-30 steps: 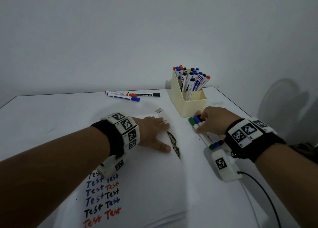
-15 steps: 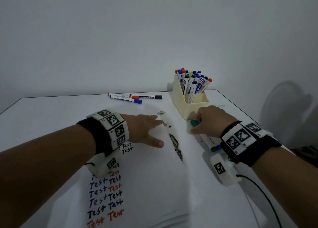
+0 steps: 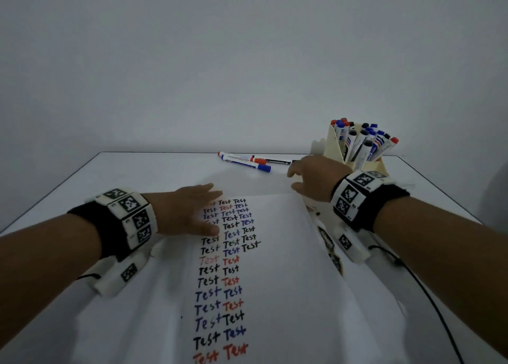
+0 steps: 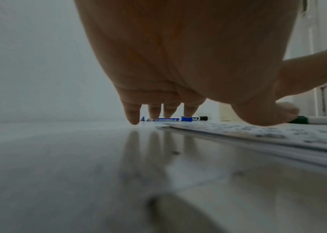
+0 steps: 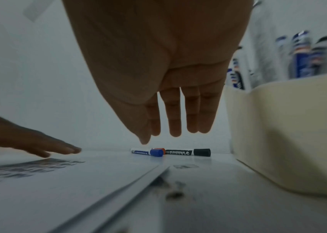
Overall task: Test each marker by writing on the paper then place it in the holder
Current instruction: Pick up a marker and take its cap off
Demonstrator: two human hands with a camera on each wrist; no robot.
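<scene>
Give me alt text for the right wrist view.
The right hand, fingers straight and empty, reaches toward three capped markers lying on the white table. A cream holder stands right; the left hand rests on the paper.

The paper (image 3: 275,253) is white with "Test" rows in black, blue and red; the holder (image 5: 288,134) is cream; loose markers (image 5: 170,152) wear blue, red and black caps; wristbands (image 3: 129,221) show black-and-white squares.
</scene>
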